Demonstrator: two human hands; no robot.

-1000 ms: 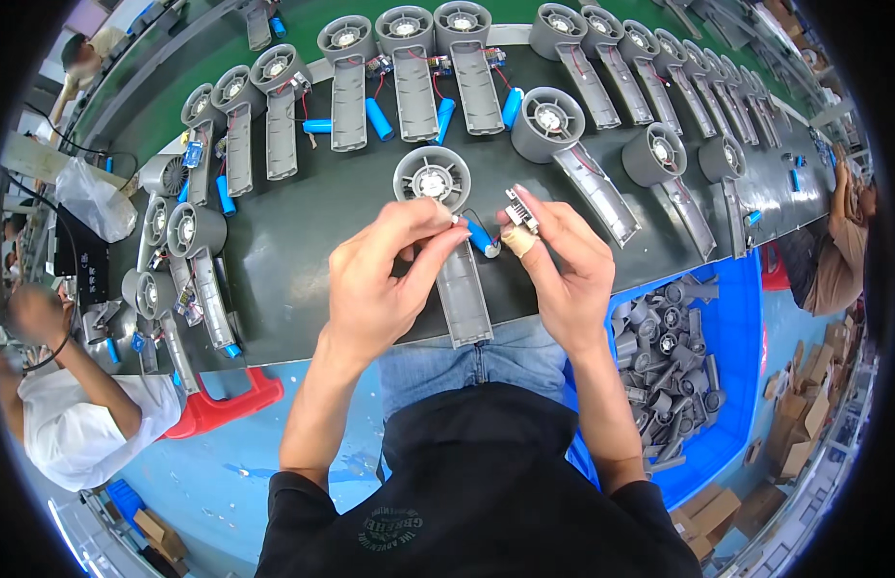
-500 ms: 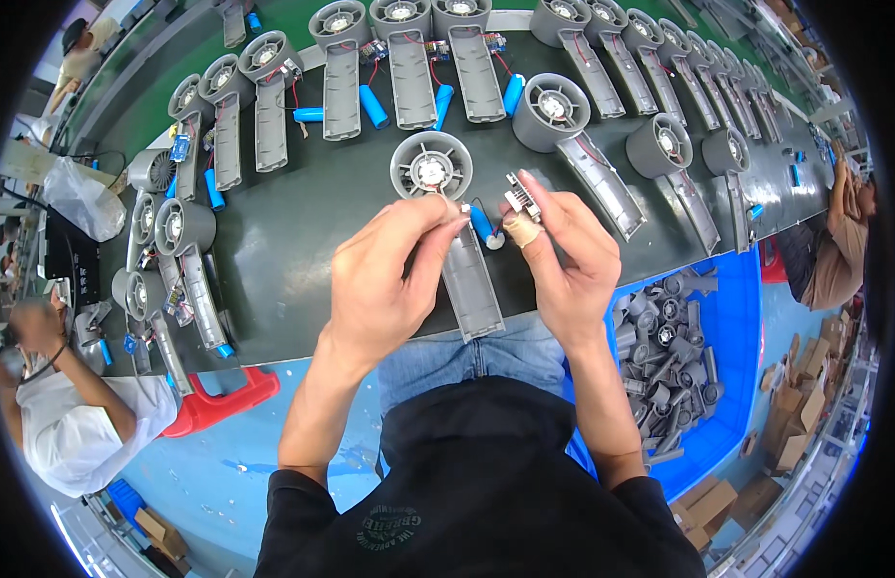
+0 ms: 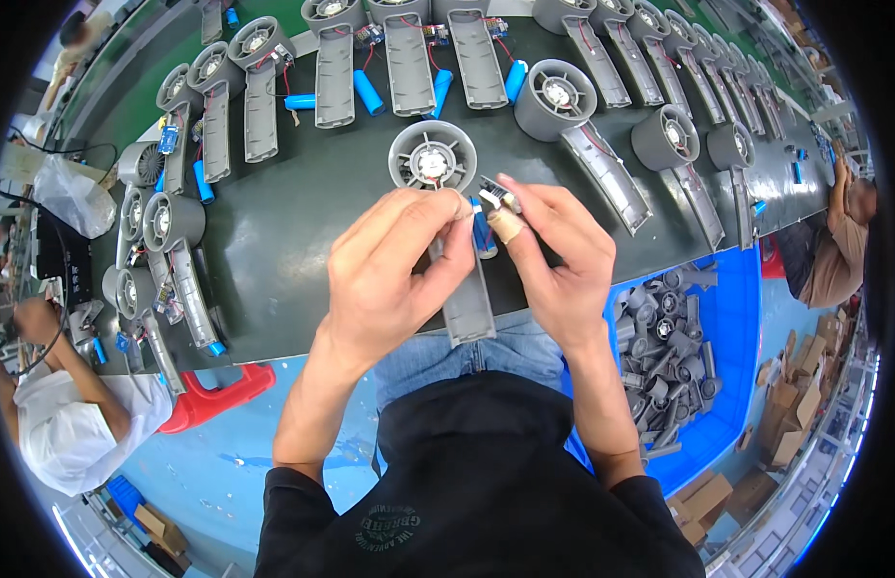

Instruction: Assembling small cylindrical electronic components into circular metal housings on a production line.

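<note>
Now right hand (image 3: pixel 561 252) nearer left hand (image 3: pixel 394 252) than before, pinching circuit board (image 3: pixel 499 196); left fingers pinched together, contents hidden.

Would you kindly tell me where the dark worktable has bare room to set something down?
The widest bare patch of the glossy dark worktable lies between the left hand and the round grey plastic fan housings at left; a smaller one beyond the right hand, between two such housings. The far side is crowded with housings and blue cylinders.
</note>
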